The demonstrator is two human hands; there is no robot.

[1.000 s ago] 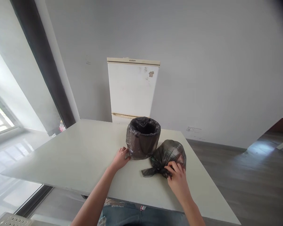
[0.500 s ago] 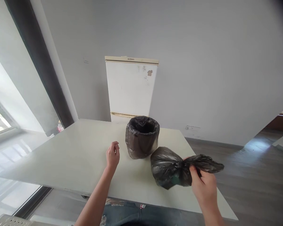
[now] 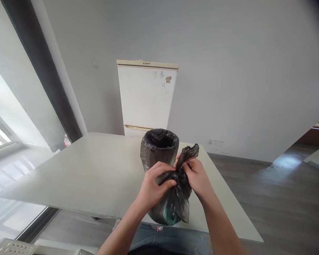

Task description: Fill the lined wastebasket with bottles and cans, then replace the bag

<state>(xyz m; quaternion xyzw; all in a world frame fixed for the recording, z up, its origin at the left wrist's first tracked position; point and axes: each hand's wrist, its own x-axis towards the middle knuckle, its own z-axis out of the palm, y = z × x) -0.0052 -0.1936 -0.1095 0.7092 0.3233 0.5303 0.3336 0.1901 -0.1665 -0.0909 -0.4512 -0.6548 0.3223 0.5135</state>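
Note:
A black plastic garbage bag (image 3: 177, 202), knotted at its neck, hangs at the table's front edge, with something green showing through its bottom. My right hand (image 3: 198, 175) pinches the twisted top just above the knot. Against the left side of the neck is my left hand (image 3: 152, 184), thumb and fingers closed on the plastic by the knot. Just beyond both hands stands an upright round bin (image 3: 151, 154) lined with a black bag folded over its rim. The garbage bag and my left hand hide its lower part.
The pale table (image 3: 106, 170) stretches to the left and back. Behind it stands a white fridge (image 3: 146, 95) against the grey wall (image 3: 228, 71). Part of a perforated light-coloured seat (image 3: 13, 248) shows at the lower left.
My right hand has brought the garbage bag left and towards me, turning its top upward. My left hand has moved right from over the table and taken hold near the knot.

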